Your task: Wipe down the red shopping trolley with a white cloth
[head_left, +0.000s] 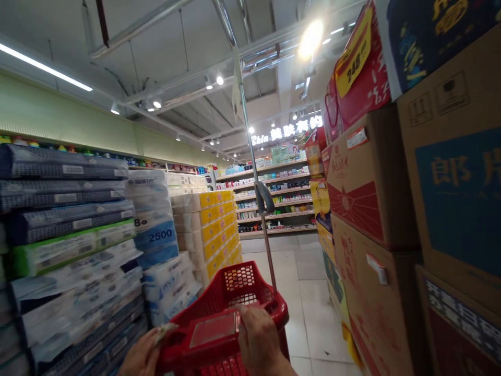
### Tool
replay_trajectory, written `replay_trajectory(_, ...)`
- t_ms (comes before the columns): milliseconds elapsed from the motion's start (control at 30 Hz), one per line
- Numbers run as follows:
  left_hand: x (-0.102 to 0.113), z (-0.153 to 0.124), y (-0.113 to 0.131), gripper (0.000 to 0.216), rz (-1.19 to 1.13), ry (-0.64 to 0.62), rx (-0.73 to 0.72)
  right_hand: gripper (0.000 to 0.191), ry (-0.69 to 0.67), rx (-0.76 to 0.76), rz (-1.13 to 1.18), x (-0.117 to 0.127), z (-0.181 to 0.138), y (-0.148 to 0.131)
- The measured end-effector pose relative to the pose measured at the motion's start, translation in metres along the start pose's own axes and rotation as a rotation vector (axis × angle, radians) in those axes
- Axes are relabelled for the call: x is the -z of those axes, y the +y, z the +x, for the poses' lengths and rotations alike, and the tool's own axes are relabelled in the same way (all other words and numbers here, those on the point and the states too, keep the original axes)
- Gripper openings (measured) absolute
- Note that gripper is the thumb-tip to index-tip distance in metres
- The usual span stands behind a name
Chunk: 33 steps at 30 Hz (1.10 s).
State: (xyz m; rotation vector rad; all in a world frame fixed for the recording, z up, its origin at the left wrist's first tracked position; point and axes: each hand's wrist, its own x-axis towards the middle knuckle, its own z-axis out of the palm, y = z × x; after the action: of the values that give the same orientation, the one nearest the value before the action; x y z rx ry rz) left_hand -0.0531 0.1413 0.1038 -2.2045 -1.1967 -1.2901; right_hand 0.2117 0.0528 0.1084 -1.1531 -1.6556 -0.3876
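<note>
A red plastic shopping cart with a mesh basket stands in front of me. My right hand is closed over the right part of its handle, beside a flat rectangular panel. At the handle's left end rests my left hand, fingers curled against the red plastic; something small and whitish shows by its fingertips, too blurred to name. A tall metal pole with a grey hook rises from the cart's right side. What I see of the basket's inside is bare mesh.
Stacked tissue packs and yellow-sided packs line the left side. Cardboard cartons are piled high on the right. A tiled aisle floor leads to stocked shelves under a lit sign.
</note>
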Motion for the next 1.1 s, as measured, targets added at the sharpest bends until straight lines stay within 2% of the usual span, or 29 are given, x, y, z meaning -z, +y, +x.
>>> replay_trajectory(33,-0.001,0.004,0.014,0.039,-0.014,0.009,0.058,0.042,-0.009,-0.008,0.014,0.002,0.000,0.000)
replay_trajectory(67,-0.004,0.008,0.033,0.037,-0.069,-0.046,0.084,0.041,-0.014,-0.014,0.025,0.003,0.000,0.000)
replay_trajectory(200,-0.031,0.025,0.130,0.031,-0.211,-0.159,-0.048,0.036,-0.013,-0.046,0.062,0.007,0.003,0.002)
replay_trajectory(267,-0.040,0.030,0.153,0.030,-0.211,-0.174,-0.109,0.036,0.012,-0.083,0.095,0.009,0.004,0.005)
replay_trajectory(333,-0.039,0.030,0.146,0.030,-0.177,-0.169,-0.098,0.037,0.046,-0.114,0.131,0.010,0.006,0.008)
replay_trajectory(467,-0.027,0.024,0.113,0.031,-0.068,-0.143,0.055,0.038,0.075,-0.124,0.175,0.011,0.007,0.010)
replay_trajectory(533,-0.028,0.020,0.119,0.031,-0.088,-0.142,0.029,0.039,0.091,-0.128,0.181,0.011,0.006,0.008)
replay_trajectory(633,-0.038,0.014,0.148,0.031,-0.192,-0.148,-0.162,0.038,0.110,-0.106,0.182,0.013,0.003,0.006)
replay_trajectory(700,-0.041,0.011,0.155,0.031,-0.224,-0.130,-0.231,0.038,0.108,-0.082,0.184,0.016,-0.001,0.007)
replay_trajectory(900,-0.035,0.010,0.122,0.030,-0.101,-0.030,-0.069,0.038,0.108,-0.052,0.166,0.020,-0.012,0.007)
replay_trajectory(967,-0.040,0.009,0.133,0.029,-0.092,-0.039,-0.081,0.039,0.107,-0.045,0.146,0.020,-0.012,0.004)
replay_trajectory(1100,-0.047,0.009,0.164,0.031,-0.199,-0.092,-0.221,0.040,0.108,-0.072,0.140,0.024,-0.009,-0.001)
